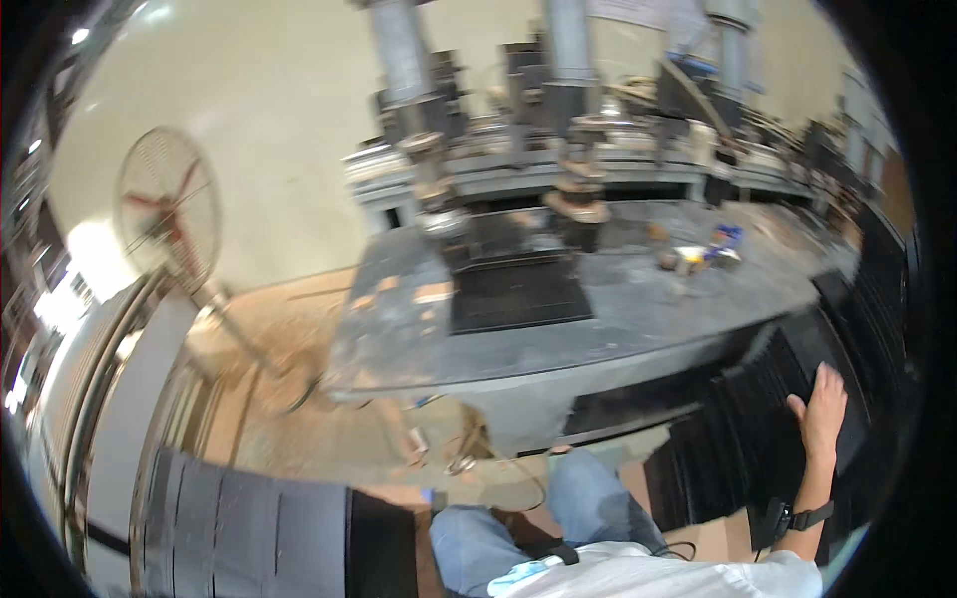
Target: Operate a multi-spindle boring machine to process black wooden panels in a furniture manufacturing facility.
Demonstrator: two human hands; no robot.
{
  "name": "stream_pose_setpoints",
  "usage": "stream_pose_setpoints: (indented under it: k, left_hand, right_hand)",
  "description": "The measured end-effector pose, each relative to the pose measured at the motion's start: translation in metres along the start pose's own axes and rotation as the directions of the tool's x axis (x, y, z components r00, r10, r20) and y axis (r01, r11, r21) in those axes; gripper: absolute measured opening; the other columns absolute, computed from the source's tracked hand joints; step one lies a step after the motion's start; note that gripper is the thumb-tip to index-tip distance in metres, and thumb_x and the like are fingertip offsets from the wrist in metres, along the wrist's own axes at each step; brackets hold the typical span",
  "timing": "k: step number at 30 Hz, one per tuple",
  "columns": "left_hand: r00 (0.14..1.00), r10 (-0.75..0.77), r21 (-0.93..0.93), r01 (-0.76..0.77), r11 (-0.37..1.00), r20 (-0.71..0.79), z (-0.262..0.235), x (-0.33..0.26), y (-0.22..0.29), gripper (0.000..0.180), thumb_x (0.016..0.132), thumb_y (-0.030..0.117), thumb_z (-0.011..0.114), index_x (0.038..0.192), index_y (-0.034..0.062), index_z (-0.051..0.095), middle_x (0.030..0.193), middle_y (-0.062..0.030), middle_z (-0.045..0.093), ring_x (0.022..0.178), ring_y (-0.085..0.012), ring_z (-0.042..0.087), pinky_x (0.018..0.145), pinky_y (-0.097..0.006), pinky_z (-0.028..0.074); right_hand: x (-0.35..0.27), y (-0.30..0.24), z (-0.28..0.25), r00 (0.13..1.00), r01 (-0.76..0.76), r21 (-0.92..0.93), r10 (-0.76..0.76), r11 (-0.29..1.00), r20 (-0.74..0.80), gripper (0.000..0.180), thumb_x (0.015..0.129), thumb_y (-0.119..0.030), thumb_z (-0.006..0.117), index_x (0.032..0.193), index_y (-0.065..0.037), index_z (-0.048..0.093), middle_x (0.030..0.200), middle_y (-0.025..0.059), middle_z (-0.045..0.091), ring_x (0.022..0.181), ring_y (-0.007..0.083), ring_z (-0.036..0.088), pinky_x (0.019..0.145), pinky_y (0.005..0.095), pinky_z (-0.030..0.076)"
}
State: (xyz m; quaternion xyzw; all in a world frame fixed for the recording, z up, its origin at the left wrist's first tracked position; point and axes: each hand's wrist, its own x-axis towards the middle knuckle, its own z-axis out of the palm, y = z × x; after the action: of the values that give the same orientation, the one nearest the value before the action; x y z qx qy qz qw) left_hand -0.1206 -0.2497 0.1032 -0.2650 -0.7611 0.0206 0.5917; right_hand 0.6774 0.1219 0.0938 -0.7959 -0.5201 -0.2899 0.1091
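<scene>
My right hand (823, 411) reaches out to the right, over a row of black panels (713, 439). Its fingers are stretched out, the thumb stands apart, and the palm seems to rest on one panel's dark surface. A dark watch-like strap is on that wrist. My left hand is not in view. Ahead of me, a black flat panel (520, 297) lies on the grey machine table (399, 344), partly under the machine's heads (578, 184). The picture is smeared by motion.
A fan with red blades (167, 209) stands at the left. Grey boards (229, 528) stand in a row at the lower left. Small blue and yellow items (693, 257) lie on the table's right part. Shavings and a cable (299, 399) are on the floor (269, 429).
</scene>
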Motion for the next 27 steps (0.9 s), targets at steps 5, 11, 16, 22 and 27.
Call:
stream_pose_setpoints:
  k: [5, 11, 16, 22, 27]
  left_hand:
    - [0.947, 0.243, -0.919, 0.108, 0.379, 0.211, 0.04, 0.056, 0.306, 0.043, 0.082, 0.009, 0.062, 0.122, -0.003, 0.054, 0.123, -0.0187, 0.054, 0.122, -0.0354, 0.045, 0.104, -0.046, 0.032]
    - [0.747, 0.651, -0.99, -0.133, -0.057, -0.138, -0.038, 0.112, 0.618, 0.066, 0.079, 0.038, 0.068, 0.132, 0.0029, 0.048, 0.135, -0.0145, 0.048, 0.133, -0.0345, 0.035, 0.111, -0.052, 0.021]
    - [0.654, 0.749, -0.984, -0.036, 0.174, 0.108, -0.062, 0.109, 0.698, 0.086, 0.08, 0.064, 0.055, 0.14, 0.0043, 0.039, 0.147, -0.0128, 0.037, 0.139, -0.032, 0.027, 0.112, -0.057, 0.012]
    - [0.54, 0.842, -0.934, -0.299, 0.195, 0.002, -0.091, 0.082, 0.626, 0.084, 0.076, 0.063, 0.061, 0.133, 0.0039, 0.047, 0.134, -0.0145, 0.048, 0.132, -0.0306, 0.035, 0.112, -0.053, 0.02]
    - [0.828, 0.485, -0.948, -0.318, -0.011, -0.283, -0.072, 0.012, 0.501, 0.046, 0.063, 0.011, 0.068, 0.109, 0.0109, 0.065, 0.111, -0.0041, 0.062, 0.094, -0.0227, 0.057, 0.082, -0.037, 0.048]
  right_hand:
    - [-0.037, -0.01, -0.06, 0.986, -0.016, -0.041, 0.009, 0.999, -0.169, 0.058, 0.052, -0.011, 0.082, 0.105, -0.004, 0.059, 0.101, 0.013, 0.053, 0.096, 0.0312, 0.052, 0.079, 0.0397, 0.043]
    - [-0.032, -0.073, -0.078, 0.907, 0.411, 0.251, -0.367, 0.876, -0.204, 0.029, 0.072, -0.006, 0.059, 0.1, -0.011, 0.064, 0.09, 0.0064, 0.057, 0.085, 0.0255, 0.055, 0.072, 0.0368, 0.044]
    - [0.007, -0.132, -0.074, 0.727, 0.685, 0.347, -0.566, 0.641, -0.389, 0.035, 0.072, -0.008, 0.061, 0.106, -0.012, 0.066, 0.089, 0.0021, 0.058, 0.082, 0.0191, 0.056, 0.068, 0.0313, 0.044]
    - [0.064, -0.243, -0.02, 0.594, 0.79, 0.496, -0.651, 0.36, -0.472, 0.038, 0.068, -0.003, 0.062, 0.104, -0.011, 0.065, 0.089, 0.0037, 0.056, 0.082, 0.0228, 0.055, 0.07, 0.0339, 0.045]
    - [0.072, -0.342, 0.055, 0.531, 0.819, 0.494, -0.713, 0.293, -0.458, 0.034, 0.074, -0.01, 0.061, 0.107, -0.01, 0.063, 0.089, 0.0046, 0.054, 0.089, 0.0226, 0.053, 0.074, 0.035, 0.043]
